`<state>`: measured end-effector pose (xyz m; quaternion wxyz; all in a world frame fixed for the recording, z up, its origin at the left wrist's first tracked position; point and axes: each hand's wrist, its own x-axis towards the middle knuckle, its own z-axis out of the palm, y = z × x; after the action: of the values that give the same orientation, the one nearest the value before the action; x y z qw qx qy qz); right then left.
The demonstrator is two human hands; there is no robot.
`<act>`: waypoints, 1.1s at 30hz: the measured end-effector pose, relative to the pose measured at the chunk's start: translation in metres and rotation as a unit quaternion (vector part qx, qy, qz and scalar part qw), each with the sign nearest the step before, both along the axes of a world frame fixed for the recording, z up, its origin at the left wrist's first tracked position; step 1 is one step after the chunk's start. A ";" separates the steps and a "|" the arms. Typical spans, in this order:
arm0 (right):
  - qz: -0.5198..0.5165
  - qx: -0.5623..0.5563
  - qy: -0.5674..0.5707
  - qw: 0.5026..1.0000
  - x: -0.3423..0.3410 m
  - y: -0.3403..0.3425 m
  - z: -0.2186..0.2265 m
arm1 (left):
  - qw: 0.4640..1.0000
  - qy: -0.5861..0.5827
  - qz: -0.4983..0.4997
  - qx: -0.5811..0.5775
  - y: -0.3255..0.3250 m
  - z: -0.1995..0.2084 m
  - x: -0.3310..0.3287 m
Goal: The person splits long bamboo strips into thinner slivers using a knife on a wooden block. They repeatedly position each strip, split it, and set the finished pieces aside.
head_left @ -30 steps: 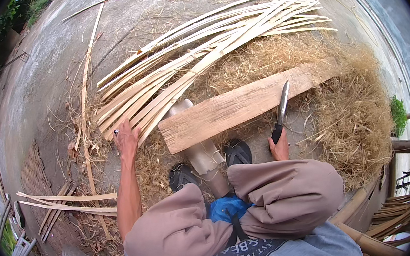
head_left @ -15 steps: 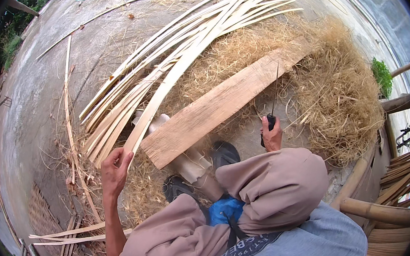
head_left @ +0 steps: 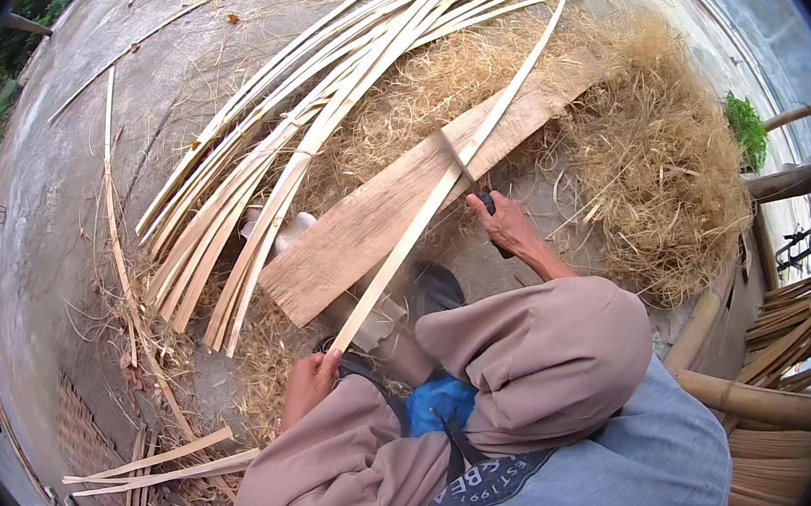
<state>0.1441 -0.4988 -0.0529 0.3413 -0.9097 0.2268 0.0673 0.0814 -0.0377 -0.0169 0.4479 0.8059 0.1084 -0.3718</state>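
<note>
Left hand (head_left: pixel 308 382) has its grip closed around the near end of a long bamboo strip (head_left: pixel 438 190), fingers wrapped, thumb side up. From that grip the strip runs up and away to the right, crosses the wooden plank (head_left: pixel 363 228) and ends far off over the pile of dry shavings (head_left: pixel 653 158). Right hand (head_left: pixel 507 227) sits further along the same strip, on its right side, grip clamped on the dark handle of a knife (head_left: pixel 464 170); the blade points away from the hand and meets the strip about where it crosses the plank, exact contact hard to tell. Plank lies diagonally just ahead of both hands, resting on a pale block (head_left: pixel 373 321) near the knees. Beyond the left grip, up and left, a loose bundle of split bamboo strips (head_left: pixel 314 134) fans out on the concrete floor (head_left: pixel 58 240). A few short offcuts (head_left: pixel 151 467) lie left and below the left hand. Strip looks light, thin and springy, likely bows if held only at one end, stiff along the length but easy to split along the grain; edges probably sharp and splintery, surface fairly smooth. Best hold is flat faces near the end, as the left grip does, with support from the plank at mid-length.
</note>
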 end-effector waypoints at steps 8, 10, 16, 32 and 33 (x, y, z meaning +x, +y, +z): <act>-0.050 0.114 0.007 0.992 -0.039 -0.009 0.017 | 0.999 -0.023 -0.018 0.016 0.011 0.004 0.009; 0.025 0.030 -0.024 0.999 -0.036 0.008 0.014 | 0.997 -0.054 -0.019 0.046 0.011 0.009 0.002; 0.017 -0.041 -0.052 0.998 -0.033 -0.041 0.000 | 0.997 0.061 0.041 -0.027 0.068 0.017 -0.028; 0.013 -0.077 -0.074 0.994 -0.001 -0.093 -0.011 | 0.983 0.099 0.128 0.086 0.133 0.039 -0.067; -0.049 -0.087 -0.066 0.993 -0.004 -0.119 0.006 | 0.987 0.101 0.103 0.069 0.131 0.023 -0.048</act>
<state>0.1396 -0.6178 -0.0474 0.2781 -0.9261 0.2533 -0.0296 0.0332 0.0934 0.0057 0.4135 0.7776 0.2608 -0.3954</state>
